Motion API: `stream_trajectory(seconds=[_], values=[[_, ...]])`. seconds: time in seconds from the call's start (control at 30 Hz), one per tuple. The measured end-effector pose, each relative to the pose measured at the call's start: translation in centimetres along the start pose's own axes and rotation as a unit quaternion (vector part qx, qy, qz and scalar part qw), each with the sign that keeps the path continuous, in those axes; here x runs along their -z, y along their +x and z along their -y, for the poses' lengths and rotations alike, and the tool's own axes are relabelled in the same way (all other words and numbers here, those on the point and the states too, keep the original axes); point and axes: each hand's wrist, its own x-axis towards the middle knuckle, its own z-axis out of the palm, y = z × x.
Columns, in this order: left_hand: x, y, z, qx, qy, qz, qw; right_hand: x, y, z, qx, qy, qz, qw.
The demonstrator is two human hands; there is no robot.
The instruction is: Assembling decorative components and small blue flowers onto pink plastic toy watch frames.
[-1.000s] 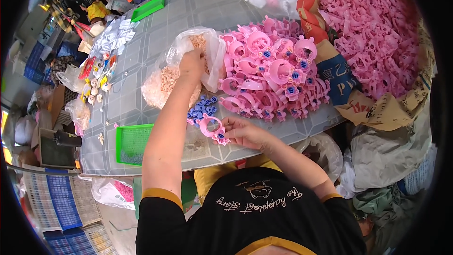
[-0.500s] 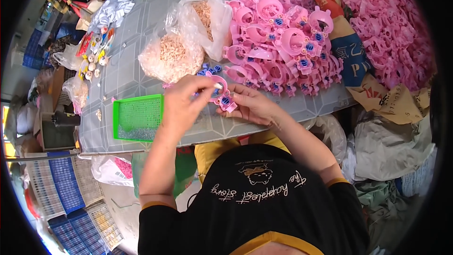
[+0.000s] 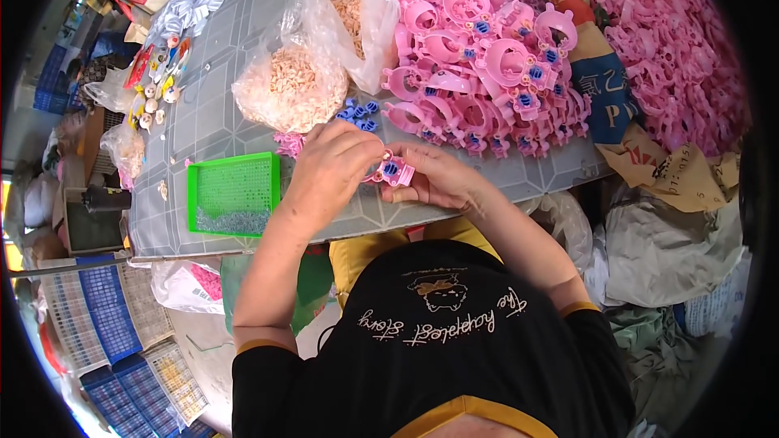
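At table's edge, small pink plastic part (image 3: 395,172) with blue insert pinched between left hand (image 3: 333,166) and right hand (image 3: 438,178), both closed on it. Could slip off the near edge, or nudge loose blue pieces (image 3: 359,111) and pink pile (image 3: 479,57) just beyond.

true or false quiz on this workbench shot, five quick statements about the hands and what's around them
1. Both hands hold one small pink plastic part between them. True; the left hand and the right hand meet on it.
2. The green tray lies to the person's right. False; it lies left of the hands.
3. A heap of pink parts is piled on the table beyond the hands. True.
4. The clear bags hold blue pieces. False; they hold pale orange pieces.
5. The left hand reaches into a bag. False; it is on the pink part.
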Motion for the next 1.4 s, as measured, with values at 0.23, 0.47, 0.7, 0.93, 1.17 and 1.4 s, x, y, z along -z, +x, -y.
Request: stream_trajectory(seconds=[0.23, 0.47, 0.7, 0.93, 1.17, 1.4], values=[[0.0, 0.1, 0.5, -0.049, -0.012, 0.050, 0.997, 0.3, 0.1, 0.0, -0.001, -0.009, 0.008, 1.000], [0.6, -0.4, 0.2, -0.061, -0.002, 0.081, 0.995, 0.0, 0.0, -0.4, 0.007, -0.012, 0.004, 1.000], [2.7, -3.7, 2.7, 0.143, 0.067, -0.183, 0.970, -1.1, 0.2, -0.9, -0.022, -0.089, -0.052, 0.994], [0.3, -8.6, 5.2, 0.207, 0.212, -0.043, 0.954, -1.4, 0.2, -1.1, -0.015, -0.186, -0.115, 0.976], [-1.4, -8.4, 6.5, 0.228, 0.243, -0.001, 0.943, -1.3, -0.7, -1.5, 0.062, -0.177, -0.116, 0.975], [-1.6, -8.3, 5.2, 0.266, 0.103, -0.025, 0.958, -2.5, -2.0, -1.5, 0.205, -0.300, -0.161, 0.918]])
